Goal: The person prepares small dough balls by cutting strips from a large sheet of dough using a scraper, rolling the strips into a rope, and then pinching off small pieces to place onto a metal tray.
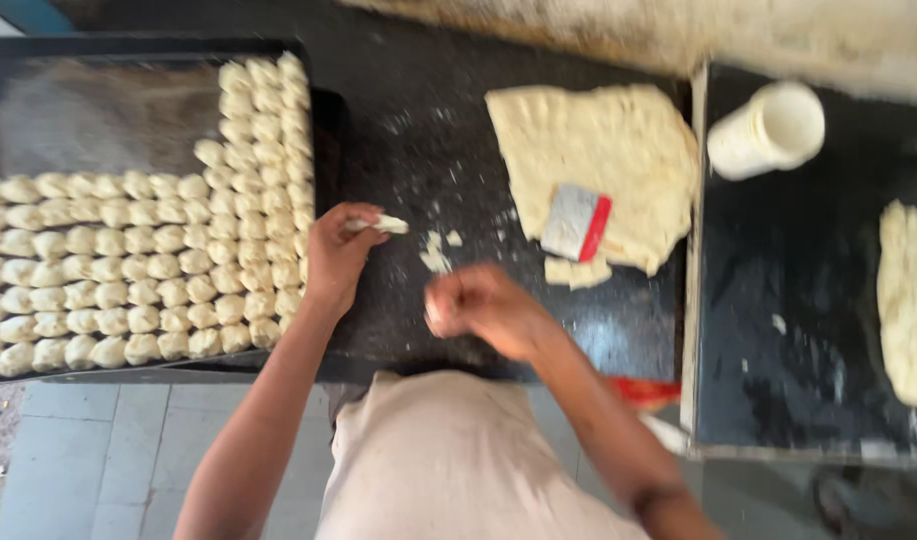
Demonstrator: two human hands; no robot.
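My left hand [336,252] pinches a small strip of pale dough [386,224] just right of a dark baking tray [98,110] packed with several rows of small dough pieces [158,260]. My right hand [481,305] hovers closed over the black counter, blurred; whether it holds a bit of dough I cannot tell. A few dough scraps [438,252] lie between the hands. Farther right lies a flattened sheet of dough [598,140] with a metal scraper with a red handle [576,224] resting on it.
A white cylindrical container [768,130] lies on its side on a second black surface at right, next to another dough sheet [908,300]. A red object [646,390] shows near the counter's front edge. Grey floor tiles lie below.
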